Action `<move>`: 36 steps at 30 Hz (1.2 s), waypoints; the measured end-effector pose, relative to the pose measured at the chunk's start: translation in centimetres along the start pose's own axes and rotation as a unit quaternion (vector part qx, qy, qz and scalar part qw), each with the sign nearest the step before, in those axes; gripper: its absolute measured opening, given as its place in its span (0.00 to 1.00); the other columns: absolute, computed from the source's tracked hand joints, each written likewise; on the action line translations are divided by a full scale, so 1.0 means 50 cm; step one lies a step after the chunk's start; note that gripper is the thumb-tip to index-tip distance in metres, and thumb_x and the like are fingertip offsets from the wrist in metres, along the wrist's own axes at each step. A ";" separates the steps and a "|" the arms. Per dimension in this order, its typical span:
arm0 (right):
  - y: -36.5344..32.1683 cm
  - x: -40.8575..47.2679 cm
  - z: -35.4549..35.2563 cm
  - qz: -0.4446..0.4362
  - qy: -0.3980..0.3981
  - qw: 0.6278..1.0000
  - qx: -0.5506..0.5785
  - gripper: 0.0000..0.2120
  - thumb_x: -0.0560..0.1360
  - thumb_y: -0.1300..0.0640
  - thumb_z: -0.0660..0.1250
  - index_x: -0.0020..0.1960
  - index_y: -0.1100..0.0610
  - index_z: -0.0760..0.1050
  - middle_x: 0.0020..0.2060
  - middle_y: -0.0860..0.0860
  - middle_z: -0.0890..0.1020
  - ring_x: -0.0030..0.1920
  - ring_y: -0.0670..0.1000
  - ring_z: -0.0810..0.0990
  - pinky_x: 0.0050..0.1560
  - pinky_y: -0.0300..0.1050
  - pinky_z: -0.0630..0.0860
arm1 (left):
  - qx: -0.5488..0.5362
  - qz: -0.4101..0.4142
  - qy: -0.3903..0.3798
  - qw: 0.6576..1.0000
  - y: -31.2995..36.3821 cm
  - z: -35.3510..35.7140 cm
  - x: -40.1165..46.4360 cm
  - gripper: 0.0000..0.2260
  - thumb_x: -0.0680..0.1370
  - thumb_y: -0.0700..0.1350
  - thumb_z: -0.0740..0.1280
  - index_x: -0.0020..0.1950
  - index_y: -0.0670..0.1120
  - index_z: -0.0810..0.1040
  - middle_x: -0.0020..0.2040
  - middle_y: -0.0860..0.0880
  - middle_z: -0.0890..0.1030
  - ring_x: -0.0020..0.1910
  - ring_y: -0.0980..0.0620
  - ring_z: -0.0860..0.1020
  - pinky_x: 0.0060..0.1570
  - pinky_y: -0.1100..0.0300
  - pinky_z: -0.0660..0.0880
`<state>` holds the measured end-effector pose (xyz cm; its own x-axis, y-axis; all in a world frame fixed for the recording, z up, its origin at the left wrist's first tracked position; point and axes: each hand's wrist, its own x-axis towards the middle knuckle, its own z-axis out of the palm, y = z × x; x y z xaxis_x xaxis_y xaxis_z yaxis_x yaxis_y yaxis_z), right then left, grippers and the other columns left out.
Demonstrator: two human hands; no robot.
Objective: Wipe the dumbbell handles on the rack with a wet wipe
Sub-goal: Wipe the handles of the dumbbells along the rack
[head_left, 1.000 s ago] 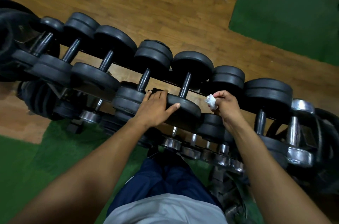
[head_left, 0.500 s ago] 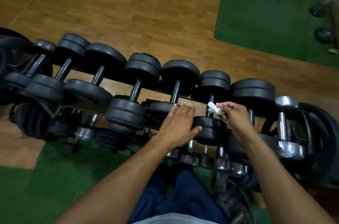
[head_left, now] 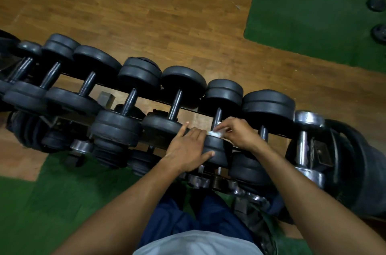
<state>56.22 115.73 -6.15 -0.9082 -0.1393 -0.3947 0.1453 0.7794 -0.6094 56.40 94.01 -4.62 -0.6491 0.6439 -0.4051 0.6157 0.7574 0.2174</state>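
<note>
Dim, warm indoor light falls from above, leaving the black dumbbells [head_left: 179, 98] murky with faint sheen on their handles, glints on the chrome weights [head_left: 309, 119], soft overall focus, darkened corners and wide-angle bending toward the edges.

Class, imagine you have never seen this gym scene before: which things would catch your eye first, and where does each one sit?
First, the row of black dumbbells slanting across the middle on a rack. Next, two bare arms reaching up from the bottom: the left hand rests flat on a dumbbell's near weight, while the right hand pinches a white wet wipe at that dumbbell's handle. Green mats lie on the wooden floor, upper right.
</note>
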 end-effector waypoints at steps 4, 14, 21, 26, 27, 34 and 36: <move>0.015 0.026 -0.002 -0.072 -0.103 0.988 -0.093 0.12 0.75 0.61 0.70 0.55 0.48 0.84 0.52 0.47 0.81 0.55 0.49 0.80 0.57 0.44 0.76 | 0.042 -0.028 0.012 0.999 0.009 0.017 -0.002 0.39 0.81 0.71 0.45 0.82 0.44 0.58 0.80 0.46 0.64 0.82 0.49 0.56 0.80 0.45 0.37; 0.013 0.077 -0.005 -0.045 0.004 0.987 -0.157 0.12 0.79 0.47 0.62 0.59 0.47 0.79 0.51 0.47 0.75 0.51 0.55 0.80 0.43 0.50 0.76 | 0.088 -0.114 -0.008 0.990 0.041 0.018 -0.019 0.45 0.79 0.73 0.34 0.84 0.43 0.52 0.84 0.46 0.57 0.84 0.49 0.45 0.78 0.40 0.33; 0.004 0.068 0.013 -0.123 -0.099 0.962 -0.224 0.09 0.79 0.52 0.61 0.55 0.49 0.79 0.48 0.50 0.70 0.45 0.58 0.79 0.42 0.52 0.78 | 0.098 -0.118 -0.010 0.988 0.043 0.028 -0.019 0.45 0.79 0.73 0.33 0.84 0.42 0.53 0.84 0.47 0.58 0.84 0.49 0.43 0.78 0.38 0.34; -0.006 0.084 -0.001 -0.132 -0.072 0.953 -0.263 0.10 0.77 0.53 0.64 0.55 0.47 0.81 0.50 0.51 0.74 0.48 0.58 0.80 0.38 0.48 0.73 | 0.094 -0.125 -0.010 0.988 0.043 0.026 -0.015 0.46 0.79 0.73 0.33 0.84 0.42 0.54 0.84 0.47 0.58 0.84 0.50 0.43 0.78 0.38 0.33; -0.005 0.088 -0.002 -0.124 -0.039 0.952 -0.275 0.09 0.77 0.53 0.64 0.54 0.48 0.81 0.48 0.52 0.74 0.48 0.59 0.80 0.37 0.49 0.73 | 0.094 -0.126 -0.015 0.987 0.043 0.025 -0.015 0.46 0.79 0.73 0.33 0.84 0.42 0.53 0.84 0.47 0.58 0.84 0.50 0.43 0.78 0.38 0.33; 0.001 0.084 -0.006 -0.140 -0.130 0.952 -0.239 0.10 0.79 0.50 0.62 0.55 0.49 0.80 0.47 0.49 0.71 0.46 0.58 0.80 0.42 0.52 0.77 | 0.092 -0.125 -0.016 0.988 0.043 0.026 -0.015 0.46 0.79 0.73 0.32 0.84 0.42 0.53 0.84 0.46 0.58 0.84 0.49 0.42 0.77 0.38 0.32; -0.003 0.075 -0.007 -0.150 -0.160 0.948 -0.232 0.11 0.78 0.49 0.62 0.56 0.49 0.80 0.49 0.49 0.74 0.48 0.57 0.80 0.45 0.52 0.78 | 0.090 -0.128 -0.013 0.988 0.044 0.026 -0.014 0.46 0.79 0.73 0.32 0.84 0.42 0.53 0.84 0.46 0.59 0.84 0.49 0.43 0.77 0.38 0.33</move>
<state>52.66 115.29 -7.31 -0.7046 -0.5169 -0.4861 -0.3554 0.8501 -0.3887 58.80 95.08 -5.00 -0.7833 0.4298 -0.4491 0.5042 0.8619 -0.0545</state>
